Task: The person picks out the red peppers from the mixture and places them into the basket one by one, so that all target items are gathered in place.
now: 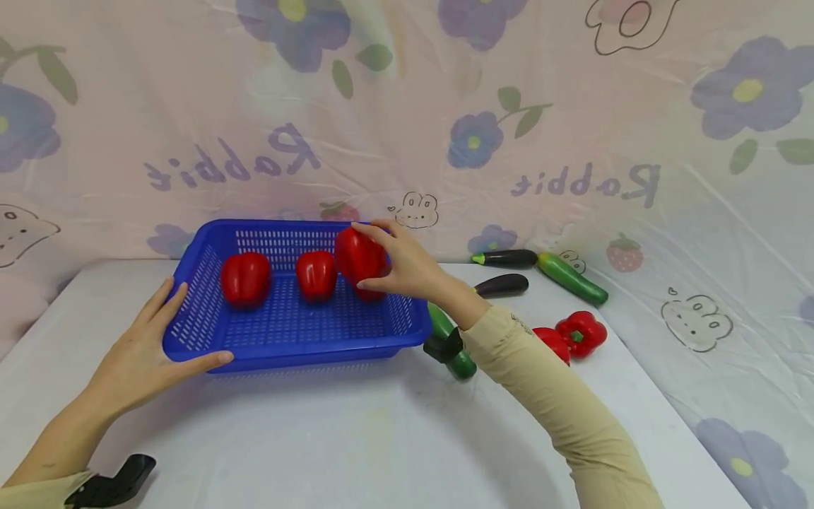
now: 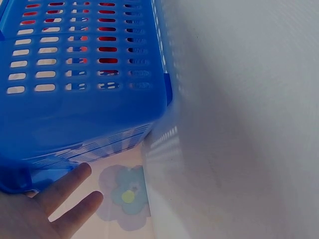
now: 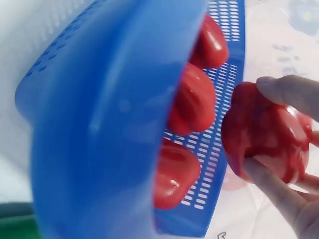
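Note:
My right hand (image 1: 413,265) grips a red bell pepper (image 1: 355,253) above the right end of a blue plastic basket (image 1: 299,348). The right wrist view shows thumb and fingers around this pepper, with three more red peppers lower in the basket. From the head, one red pepper (image 1: 245,280) lies at the basket's left and another (image 1: 316,276) near its middle; the third is mostly hidden under the held one. My left hand (image 1: 136,357) rests against the basket's left end, fingers straight along the side and thumb stretched at the front rim.
Right of the basket lies a green cucumber-like vegetable (image 1: 461,364), partly behind the right wrist's black strap. Further right are two dark eggplants (image 1: 509,259), a green zucchini (image 1: 572,279) and two red peppers (image 1: 581,334), one partly behind the sleeve. A printed curtain (image 1: 381,106) hangs behind the white table (image 1: 331,438).

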`<control>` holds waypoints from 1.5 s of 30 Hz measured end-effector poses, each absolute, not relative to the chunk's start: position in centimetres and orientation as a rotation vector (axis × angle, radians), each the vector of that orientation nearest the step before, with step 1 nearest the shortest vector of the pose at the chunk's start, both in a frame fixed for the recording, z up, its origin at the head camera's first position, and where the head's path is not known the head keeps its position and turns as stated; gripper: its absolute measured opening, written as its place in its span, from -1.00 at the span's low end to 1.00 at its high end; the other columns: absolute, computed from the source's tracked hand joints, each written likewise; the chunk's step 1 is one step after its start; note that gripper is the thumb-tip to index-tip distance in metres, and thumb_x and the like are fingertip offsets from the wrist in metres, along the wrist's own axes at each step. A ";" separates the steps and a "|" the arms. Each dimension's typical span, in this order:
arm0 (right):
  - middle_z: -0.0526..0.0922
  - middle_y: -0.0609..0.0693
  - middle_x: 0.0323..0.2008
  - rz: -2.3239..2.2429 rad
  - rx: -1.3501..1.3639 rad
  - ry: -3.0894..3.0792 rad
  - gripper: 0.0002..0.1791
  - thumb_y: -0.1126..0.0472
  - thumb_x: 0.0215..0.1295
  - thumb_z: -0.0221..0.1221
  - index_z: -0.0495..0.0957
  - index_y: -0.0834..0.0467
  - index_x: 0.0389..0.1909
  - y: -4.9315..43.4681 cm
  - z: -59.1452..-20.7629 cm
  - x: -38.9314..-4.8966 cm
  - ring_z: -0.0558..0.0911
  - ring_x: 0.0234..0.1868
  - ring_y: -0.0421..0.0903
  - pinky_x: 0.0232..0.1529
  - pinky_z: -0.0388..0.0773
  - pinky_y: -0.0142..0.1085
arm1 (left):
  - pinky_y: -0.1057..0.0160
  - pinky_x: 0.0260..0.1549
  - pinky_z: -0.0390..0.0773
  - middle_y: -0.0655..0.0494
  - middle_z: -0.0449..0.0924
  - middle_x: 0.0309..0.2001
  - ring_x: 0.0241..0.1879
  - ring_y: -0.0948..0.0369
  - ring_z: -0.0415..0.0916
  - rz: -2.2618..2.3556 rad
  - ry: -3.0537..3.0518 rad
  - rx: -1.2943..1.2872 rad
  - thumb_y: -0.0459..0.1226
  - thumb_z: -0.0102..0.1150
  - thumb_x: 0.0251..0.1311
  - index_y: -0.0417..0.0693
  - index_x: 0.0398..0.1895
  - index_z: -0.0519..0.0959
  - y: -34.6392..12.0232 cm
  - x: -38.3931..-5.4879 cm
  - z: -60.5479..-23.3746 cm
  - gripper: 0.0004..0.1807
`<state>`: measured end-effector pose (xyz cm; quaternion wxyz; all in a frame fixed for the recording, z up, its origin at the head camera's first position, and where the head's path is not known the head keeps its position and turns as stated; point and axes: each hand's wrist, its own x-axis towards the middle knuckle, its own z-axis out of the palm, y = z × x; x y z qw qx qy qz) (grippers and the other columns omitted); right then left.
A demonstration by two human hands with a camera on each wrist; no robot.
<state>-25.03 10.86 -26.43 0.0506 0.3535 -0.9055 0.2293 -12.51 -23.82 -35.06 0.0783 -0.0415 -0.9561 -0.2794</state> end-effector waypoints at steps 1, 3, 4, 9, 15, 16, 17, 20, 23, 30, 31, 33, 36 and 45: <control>0.24 0.16 0.33 0.679 1.082 -2.770 -0.09 0.09 0.03 0.41 0.21 -0.03 0.43 10.6 -26.4 -25.0 0.44 0.24 0.11 0.07 0.61 -0.06 | -0.62 -0.09 0.12 -0.06 -0.49 0.55 0.36 -0.48 -0.17 -0.835 -2.864 -0.123 0.17 0.35 -0.06 -0.08 0.53 -0.28 -23.8 -12.5 -35.0 0.28; 0.21 0.14 0.35 0.647 1.094 -2.805 -0.08 0.07 0.05 0.40 0.18 -0.06 0.44 10.1 -26.3 -24.8 0.44 0.23 0.11 0.08 0.61 -0.07 | -0.62 -0.09 0.12 -0.05 -0.50 0.55 0.35 -0.49 -0.17 -0.833 -2.868 -0.120 0.18 0.35 -0.06 -0.07 0.53 -0.28 -23.8 -12.5 -35.0 0.29; 0.20 0.14 0.36 0.635 1.105 -2.820 -0.08 0.07 0.06 0.40 0.17 -0.06 0.44 9.9 -26.3 -24.7 0.45 0.22 0.11 0.08 0.61 -0.08 | -0.62 -0.09 0.12 -0.05 -0.50 0.55 0.36 -0.49 -0.17 -0.832 -2.868 -0.118 0.18 0.35 -0.06 -0.07 0.53 -0.28 -23.8 -12.6 -35.0 0.29; 0.15 0.13 0.39 0.588 1.189 -2.860 -0.07 0.06 0.07 0.40 0.15 -0.05 0.46 8.7 -26.2 -24.5 0.46 0.24 0.08 0.11 0.59 -0.12 | -0.62 -0.09 0.12 -0.04 -0.49 0.55 0.36 -0.48 -0.18 -0.843 -2.863 -0.117 0.18 0.35 -0.07 -0.06 0.54 -0.28 -23.7 -12.6 -34.9 0.29; 0.16 0.11 0.39 0.527 1.248 -2.896 -0.06 0.04 0.07 0.40 0.13 -0.07 0.46 7.3 -26.4 -24.4 0.43 0.28 0.08 0.13 0.58 -0.13 | -0.62 -0.08 0.11 -0.04 -0.48 0.55 0.37 -0.47 -0.19 -0.860 -2.850 -0.124 0.16 0.37 -0.07 -0.05 0.54 -0.27 -23.7 -12.5 -34.9 0.29; 0.16 0.11 0.39 0.510 1.257 -2.903 -0.05 0.03 0.07 0.40 0.13 -0.08 0.46 7.1 -26.4 -24.4 0.42 0.29 0.08 0.14 0.57 -0.13 | -0.62 -0.08 0.11 -0.04 -0.47 0.55 0.37 -0.47 -0.18 -0.862 -2.848 -0.126 0.16 0.37 -0.08 -0.05 0.54 -0.27 -23.7 -12.5 -34.9 0.29; 0.16 0.11 0.39 0.495 1.267 -2.911 -0.05 0.02 0.07 0.40 0.12 -0.08 0.47 6.8 -26.5 -24.4 0.41 0.30 0.07 0.15 0.56 -0.13 | -0.62 -0.08 0.11 -0.04 -0.47 0.55 0.38 -0.46 -0.18 -0.863 -2.846 -0.128 0.16 0.37 -0.08 -0.05 0.54 -0.27 -23.7 -12.6 -34.9 0.29; 0.17 0.11 0.39 0.456 1.305 -2.925 -0.04 0.01 0.07 0.39 0.11 -0.08 0.47 6.2 -26.6 -24.3 0.38 0.31 0.05 0.17 0.55 -0.14 | -0.62 -0.07 0.12 -0.04 -0.46 0.55 0.38 -0.46 -0.18 -0.863 -2.844 -0.134 0.16 0.38 -0.08 -0.07 0.54 -0.26 -23.7 -12.5 -34.9 0.29; 0.18 0.09 0.38 0.422 1.332 -2.932 -0.04 0.00 0.08 0.38 0.10 -0.10 0.47 5.6 -26.8 -24.2 0.39 0.29 0.01 0.15 0.57 -0.18 | -0.62 -0.07 0.12 -0.04 -0.46 0.55 0.38 -0.46 -0.18 -0.861 -2.845 -0.133 0.16 0.38 -0.08 -0.07 0.54 -0.25 -23.7 -12.5 -34.9 0.29; 0.20 0.03 0.36 0.380 1.370 -2.954 -0.05 -0.01 0.09 0.37 0.10 -0.11 0.47 4.3 -27.1 -23.9 0.42 0.24 -0.06 0.06 0.62 -0.26 | -0.61 -0.07 0.12 -0.05 -0.46 0.55 0.37 -0.46 -0.17 -0.860 -2.844 -0.122 0.16 0.38 -0.09 -0.06 0.54 -0.26 -23.6 -12.5 -34.8 0.29; 0.20 0.03 0.36 0.371 1.379 -2.957 -0.05 -0.01 0.09 0.37 0.09 -0.11 0.47 4.1 -27.1 -23.8 0.42 0.24 -0.07 0.05 0.62 -0.27 | -0.61 -0.07 0.12 -0.06 -0.46 0.55 0.37 -0.46 -0.17 -0.863 -2.843 -0.121 0.16 0.38 -0.09 -0.06 0.54 -0.26 -23.6 -12.5 -34.8 0.29; 0.20 0.02 0.36 0.349 1.393 -2.960 -0.05 -0.01 0.09 0.37 0.09 -0.12 0.47 3.7 -27.1 -23.6 0.41 0.23 -0.08 0.04 0.62 -0.28 | -0.62 -0.07 0.12 -0.06 -0.46 0.55 0.37 -0.47 -0.17 -0.862 -2.847 -0.115 0.17 0.37 -0.09 -0.06 0.54 -0.26 -23.6 -12.5 -34.8 0.29; 0.21 0.02 0.36 0.330 1.438 -2.956 -0.05 -0.02 0.09 0.37 0.09 -0.12 0.47 2.8 -27.2 -23.4 0.40 0.23 -0.09 0.05 0.62 -0.30 | -0.62 -0.09 0.13 -0.06 -0.47 0.55 0.36 -0.48 -0.16 -0.859 -2.852 -0.109 0.17 0.37 -0.08 -0.05 0.54 -0.26 -23.7 -12.5 -34.8 0.29; 0.24 0.01 0.35 0.313 1.492 -3.018 -0.04 -0.07 0.09 0.35 0.07 -0.14 0.48 -0.1 -27.2 -22.9 0.39 0.23 -0.10 0.08 0.60 -0.28 | -0.62 -0.09 0.14 -0.07 -0.47 0.55 0.35 -0.49 -0.13 -0.853 -2.852 -0.110 0.18 0.37 -0.09 -0.05 0.54 -0.27 -23.7 -12.5 -34.9 0.30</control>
